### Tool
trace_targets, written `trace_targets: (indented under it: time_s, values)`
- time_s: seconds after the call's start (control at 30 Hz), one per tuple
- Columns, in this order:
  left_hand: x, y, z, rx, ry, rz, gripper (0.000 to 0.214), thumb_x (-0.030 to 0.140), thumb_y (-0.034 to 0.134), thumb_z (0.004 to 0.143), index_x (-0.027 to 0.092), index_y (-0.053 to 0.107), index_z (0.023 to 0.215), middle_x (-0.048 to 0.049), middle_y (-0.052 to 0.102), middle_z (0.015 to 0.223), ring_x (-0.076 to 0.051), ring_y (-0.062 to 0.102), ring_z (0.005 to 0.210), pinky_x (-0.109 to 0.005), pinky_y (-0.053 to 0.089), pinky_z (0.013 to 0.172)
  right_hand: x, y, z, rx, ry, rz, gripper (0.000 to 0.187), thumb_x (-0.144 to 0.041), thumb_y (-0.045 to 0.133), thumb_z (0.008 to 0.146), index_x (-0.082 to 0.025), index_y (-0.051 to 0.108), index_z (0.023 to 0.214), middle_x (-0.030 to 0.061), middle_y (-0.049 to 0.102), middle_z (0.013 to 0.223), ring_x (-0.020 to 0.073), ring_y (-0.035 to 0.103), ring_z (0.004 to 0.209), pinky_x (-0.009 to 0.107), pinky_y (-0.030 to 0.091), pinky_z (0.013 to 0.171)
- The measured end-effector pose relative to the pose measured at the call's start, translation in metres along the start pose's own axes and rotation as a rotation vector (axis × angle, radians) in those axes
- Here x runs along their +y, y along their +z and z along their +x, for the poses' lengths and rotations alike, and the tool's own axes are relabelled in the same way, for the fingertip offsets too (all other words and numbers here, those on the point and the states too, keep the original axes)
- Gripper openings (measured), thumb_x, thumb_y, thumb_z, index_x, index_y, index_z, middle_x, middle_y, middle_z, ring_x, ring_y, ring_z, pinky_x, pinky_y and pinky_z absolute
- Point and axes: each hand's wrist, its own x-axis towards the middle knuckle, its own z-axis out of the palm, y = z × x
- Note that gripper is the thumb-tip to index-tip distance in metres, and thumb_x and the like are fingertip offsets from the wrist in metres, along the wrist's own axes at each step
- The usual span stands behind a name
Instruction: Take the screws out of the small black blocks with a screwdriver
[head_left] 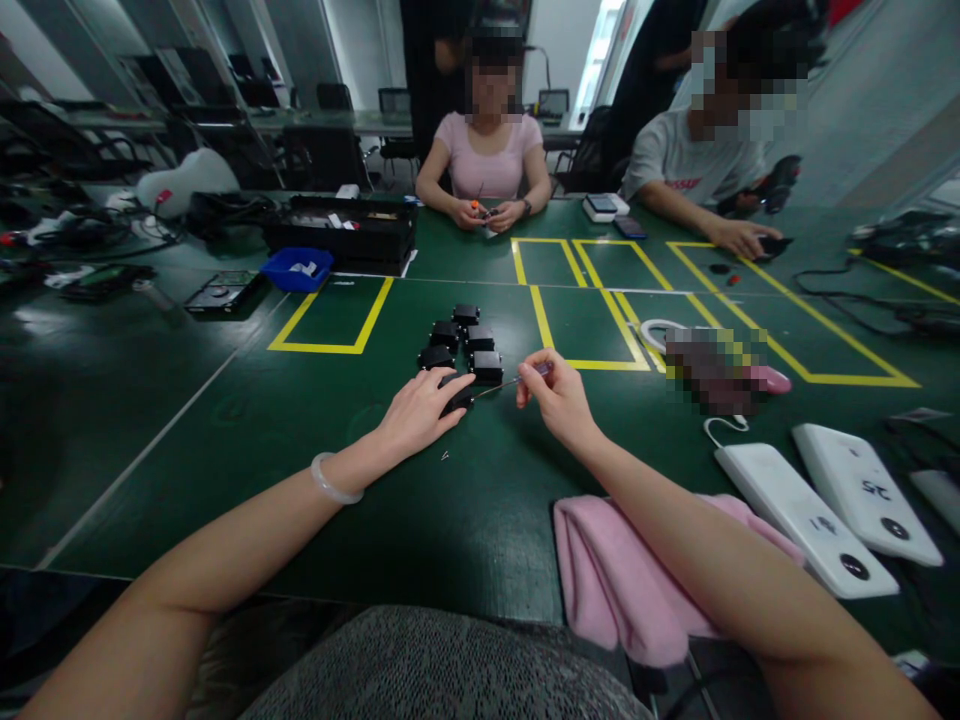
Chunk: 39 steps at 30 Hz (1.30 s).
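My left hand (421,412) rests over a small black box (457,392), its fingers wrapped about the near one of a cluster. In my right hand (553,396) is a screwdriver (496,388), pinched by its purplish handle, the thin shaft pointing left. The tip meets the right side of the held box. Several more black boxes (480,338) sit in two rows just beyond. A few tiny screws (445,455) lie on the green table (360,540), near my left hand.
A pink cloth (622,580) lies under my right forearm. White power banks (806,515) stand to the right. Yellow tape outlines (600,365) mark the table. A blue tray (298,270) and a black bin (341,235) are far left. Two people sit opposite, their hands on small items.
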Motion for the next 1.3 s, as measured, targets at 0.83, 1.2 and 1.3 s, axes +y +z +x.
trace_targets:
  time_s: [0.83,1.2,1.3]
  values:
    - [0.0005,0.0001,-0.0005,0.006,0.025,0.008,0.049,0.032,0.052,0.102,0.023,0.047,0.150,-0.0146,0.052,0.143,-0.030,0.057,0.123,-0.045,0.052,0.098,-0.0005,-0.0009,-0.0011,0.005,-0.025,-0.058,0.040,-0.060,0.064,0.090,-0.024,0.051,0.079,-0.0053,0.058,0.052,0.0123,0.055,0.048,0.028,0.044,0.054]
    - [0.0021,-0.0023,-0.0005,0.013,0.033,0.037,0.049,0.030,0.055,0.101,0.023,0.047,0.149,-0.0148,0.054,0.143,-0.031,0.057,0.126,-0.045,0.052,0.100,-0.0040,-0.0034,-0.0029,-0.027,-0.055,-0.143,0.034,-0.054,0.060,0.095,-0.024,0.050,0.081,-0.0050,0.059,0.054,0.0125,0.055,0.050,0.028,0.042,0.057]
    - [0.0014,-0.0012,-0.0010,0.034,0.049,0.051,0.047,0.029,0.055,0.101,0.022,0.050,0.147,-0.0154,0.054,0.143,-0.031,0.057,0.126,-0.045,0.052,0.099,-0.0048,-0.0045,-0.0037,-0.055,-0.084,-0.178,0.029,-0.048,0.058,0.097,-0.024,0.050,0.082,-0.0049,0.059,0.055,0.0127,0.055,0.051,0.028,0.042,0.058]
